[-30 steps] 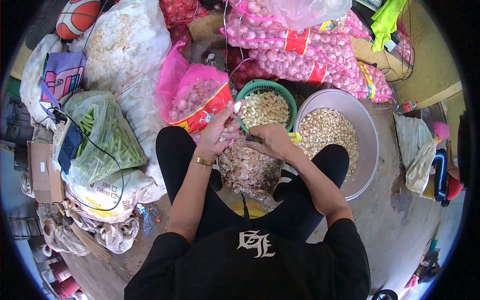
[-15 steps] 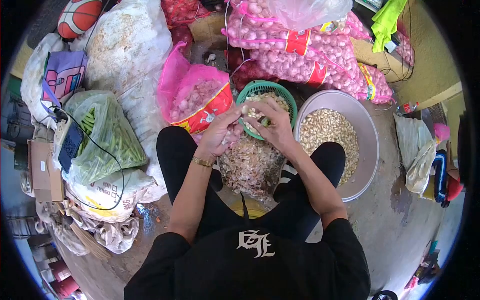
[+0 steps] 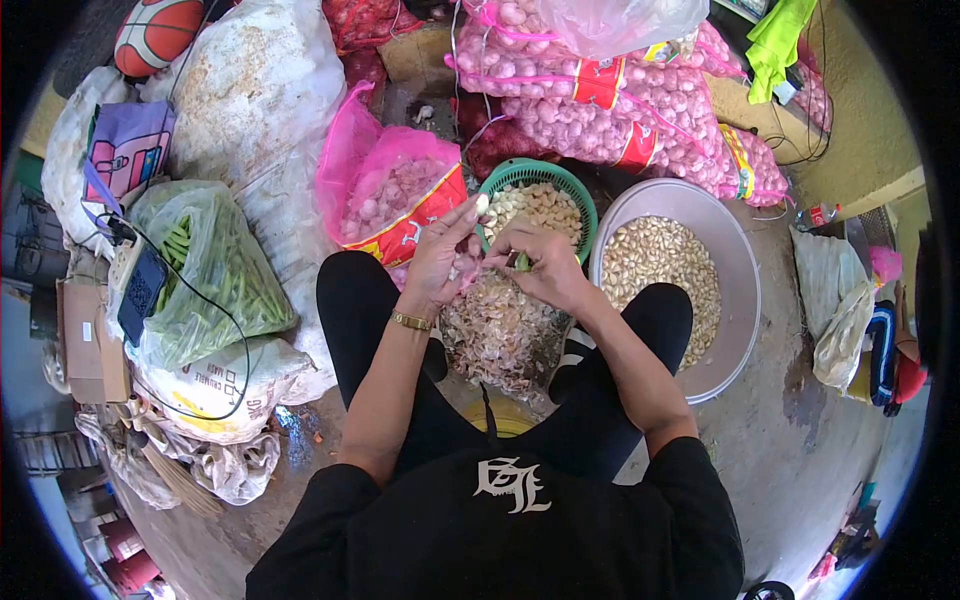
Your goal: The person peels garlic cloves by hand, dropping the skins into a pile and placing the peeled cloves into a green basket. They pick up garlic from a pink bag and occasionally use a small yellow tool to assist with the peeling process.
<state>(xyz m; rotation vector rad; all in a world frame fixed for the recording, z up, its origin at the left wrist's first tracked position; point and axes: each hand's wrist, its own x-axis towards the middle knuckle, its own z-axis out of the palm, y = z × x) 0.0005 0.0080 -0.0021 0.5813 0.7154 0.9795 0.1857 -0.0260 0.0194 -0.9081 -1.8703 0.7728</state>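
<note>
My left hand [image 3: 440, 262] pinches a pale peeled garlic clove [image 3: 482, 204] between thumb and fingertip, with more pinkish garlic [image 3: 465, 268] against its palm. Close beside it, my right hand [image 3: 548, 265] is closed around a small tool with a green handle [image 3: 522, 262]; its blade or tip cannot be made out. Just beyond both hands is a green basket [image 3: 582, 190] with peeled cloves [image 3: 535, 210] in it. Below them, a heap of garlic skins [image 3: 500, 335] lies between my feet. On the right, a wide pale tub [image 3: 738, 290] contains many unpeeled-looking cloves [image 3: 660, 265].
An open pink mesh bag [image 3: 345, 140] of garlic stands left of the basket. Full pink garlic sacks [image 3: 620, 120] are stacked behind. To the left are a plastic bag of green pods [image 3: 235, 280], a large white sack [image 3: 245, 110] and a phone [image 3: 145, 290] with a cable.
My right hand has come back from over the basket, down toward my left hand. The clove at my left fingertips is now plainly visible, and more of the basket's contents shows.
</note>
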